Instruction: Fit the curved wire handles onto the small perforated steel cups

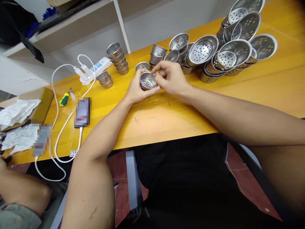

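Observation:
My left hand is wrapped round a small perforated metal cup, its mouth tilted up toward me. At the cup's right rim, my right hand has its fingers bent into a pinch, the index fingertip reaching the inside edge. What the right fingers hold, if anything, is too small to make out. Below the cup, several thin curved wires lie on the yellow table. Just behind my hands stands another small perforated cup.
Stacks of larger perforated cups crowd the right rear, with small stacks further left. A power strip, a green-yellow screwdriver, a cabled phone and white packets lie left. A co-worker's arm shows lower left.

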The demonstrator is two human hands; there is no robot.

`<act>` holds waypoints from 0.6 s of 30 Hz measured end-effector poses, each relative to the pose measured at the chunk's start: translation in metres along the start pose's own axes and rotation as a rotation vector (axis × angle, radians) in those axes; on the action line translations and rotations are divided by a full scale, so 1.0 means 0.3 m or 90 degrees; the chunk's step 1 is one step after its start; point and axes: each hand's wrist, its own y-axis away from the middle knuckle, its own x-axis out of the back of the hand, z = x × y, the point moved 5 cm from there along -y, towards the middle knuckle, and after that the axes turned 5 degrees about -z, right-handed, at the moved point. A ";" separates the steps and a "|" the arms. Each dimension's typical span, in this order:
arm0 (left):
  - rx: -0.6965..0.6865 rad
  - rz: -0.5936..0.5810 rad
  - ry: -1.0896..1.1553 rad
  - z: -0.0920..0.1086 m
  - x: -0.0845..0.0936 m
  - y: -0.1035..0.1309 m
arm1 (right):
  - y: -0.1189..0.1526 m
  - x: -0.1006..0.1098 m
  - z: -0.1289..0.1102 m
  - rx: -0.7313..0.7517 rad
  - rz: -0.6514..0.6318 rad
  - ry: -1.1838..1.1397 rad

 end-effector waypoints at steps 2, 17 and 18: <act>0.003 0.004 0.008 -0.016 0.005 -0.005 | -0.003 0.012 -0.015 0.004 -0.024 -0.034; 0.011 -0.026 0.118 -0.114 0.036 -0.034 | -0.014 0.006 -0.054 -0.019 -0.133 -0.138; 0.013 -0.024 0.119 -0.114 0.036 -0.034 | -0.015 0.002 -0.045 -0.019 -0.137 -0.141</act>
